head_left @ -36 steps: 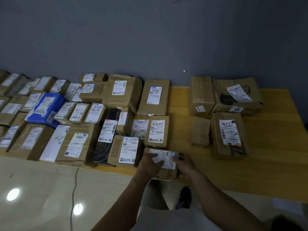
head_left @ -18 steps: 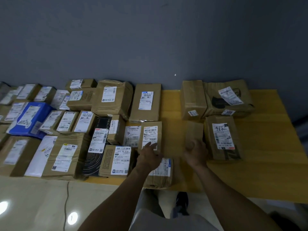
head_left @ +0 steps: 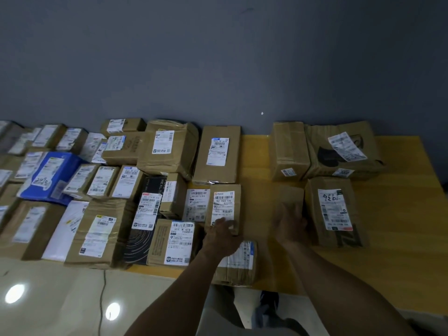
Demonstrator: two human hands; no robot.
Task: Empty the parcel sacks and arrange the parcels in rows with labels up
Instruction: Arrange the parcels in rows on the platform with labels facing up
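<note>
Many parcels (head_left: 217,151) label-up on table (head_left: 400,214), left grip (head_left: 220,236) spread on labelled parcel (head_left: 225,204), right grip (head_left: 289,224) at plain box (head_left: 291,197), closure unclear.

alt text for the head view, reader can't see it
A person's left hand rests on a labelled brown box while the right hand meets a small plain box; labelled parcels lie in rows on the yellow table.

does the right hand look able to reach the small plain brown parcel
Likely yes: the right hand is at the near end of the small plain brown parcel, and nothing lies on it.
</note>
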